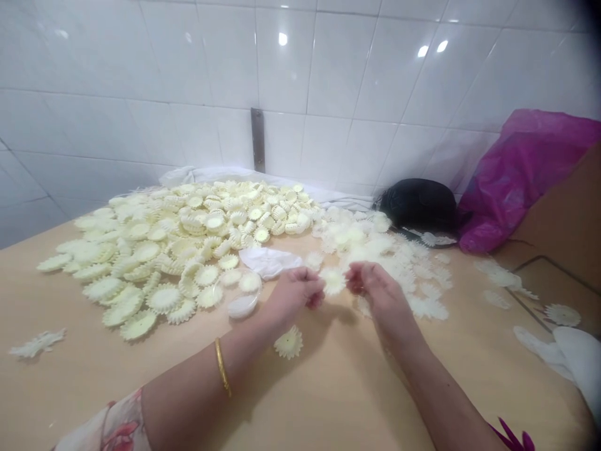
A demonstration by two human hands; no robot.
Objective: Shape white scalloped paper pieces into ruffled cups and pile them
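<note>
My left hand (293, 294) and my right hand (370, 285) hang over the light wooden table (56, 394) with their fingers curled towards each other. Between the fingertips lies a pale cream fluted flower piece (333, 280); I cannot tell whether either hand grips it. Left of my hands spreads a large heap of pale yellow scalloped discs (188, 241). Beyond them lies a looser heap of whiter petal-shaped pieces (380, 250). A single scalloped disc (288, 342) lies below my left wrist, which wears a gold bangle (222, 367).
A white plastic sheet (270, 262) lies beside the heaps. A black bag (417, 203) and a magenta plastic bag (521, 181) sit at the back right, against a white tiled wall (328, 75). A white cloth (570, 357) lies at the right edge.
</note>
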